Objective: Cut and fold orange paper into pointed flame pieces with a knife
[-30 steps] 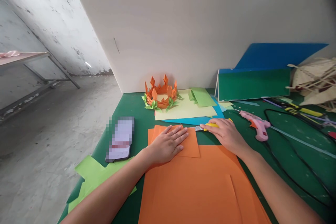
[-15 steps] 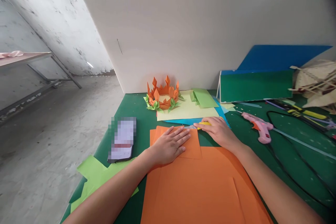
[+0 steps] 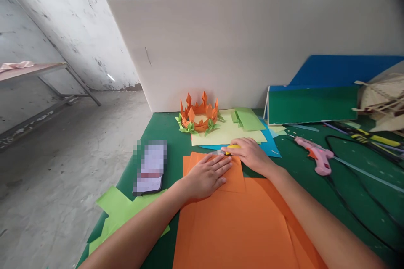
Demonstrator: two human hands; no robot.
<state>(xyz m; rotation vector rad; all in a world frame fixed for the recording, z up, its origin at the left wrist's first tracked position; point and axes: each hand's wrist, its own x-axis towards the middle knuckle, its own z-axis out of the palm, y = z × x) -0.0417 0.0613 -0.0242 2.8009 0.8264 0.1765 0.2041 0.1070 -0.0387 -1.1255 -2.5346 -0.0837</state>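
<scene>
My left hand [image 3: 208, 176] lies flat with its fingers stretched, pressing on a small folded orange paper [image 3: 236, 178]. My right hand [image 3: 251, 155] is closed around a yellow utility knife [image 3: 232, 148], whose blade points left along the far edge of that paper, close to my left fingertips. Whether the blade touches the paper I cannot tell. Large orange sheets [image 3: 233, 227] lie beneath and in front of both hands. Beyond them stands an orange paper crown [image 3: 202, 122] with green paper leaves, partly over a pale yellow sheet [image 3: 229, 138].
A phone [image 3: 150, 166] lies to the left, near green paper pieces [image 3: 126, 214]. On the right are a pink glue gun [image 3: 317, 155] with its cable and a green board [image 3: 312, 105]. A tall white panel [image 3: 221, 50] borders the table's back.
My right hand has slid the utility knife left along the paper's far edge. My left hand stays on the paper. The whole view has shifted slightly.
</scene>
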